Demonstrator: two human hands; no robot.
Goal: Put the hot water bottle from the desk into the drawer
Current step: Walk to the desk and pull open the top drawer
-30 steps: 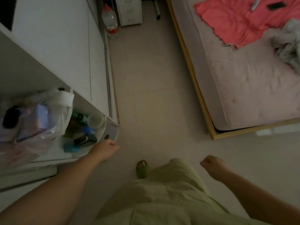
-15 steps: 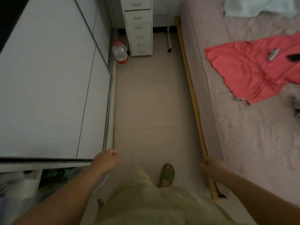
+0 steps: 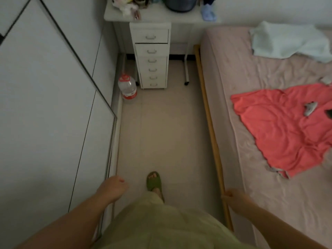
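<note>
Floor (image 3: pixel 161 133) of pale tiles runs ahead of me, a narrow strip between two big things. On my left is a tall white wardrobe (image 3: pixel 45 105) with flat doors and thin dark lines. On my right is a bed (image 3: pixel 251 186) with a pink sheet and a wooden edge. A coral cloth (image 3: pixel 280 133) lies spread on the bed, and a pale green cloth (image 3: pixel 287 44) sits crumpled near the far end.

At the end of the floor stands a white desk (image 3: pixel 154 15) with soft toys, a dark round pot and a blue thing on top. I cannot tell which of these is the hot water bottle. Under the desk is a slim white drawer unit (image 3: pixel 152 56) with six small handles. The second drawer looks pulled out a little. A clear plastic water jug (image 3: pixel 127 88) with a red cap and a red label stands on the floor just beside it. The words on the label are too small to read.

A moment ago I saw only the drawers and the jug far off. Now the desk top shows too, and all of it looks nearer. The shelf with bags and bottles is gone from view.

My left hand (image 3: pixel 113 187) hangs loose and curled, holding nothing. My right hand (image 3: pixel 233 195) is curled too, near the bed's wooden edge, and empty. My foot in a green slipper (image 3: pixel 154 182) steps forward.
</note>
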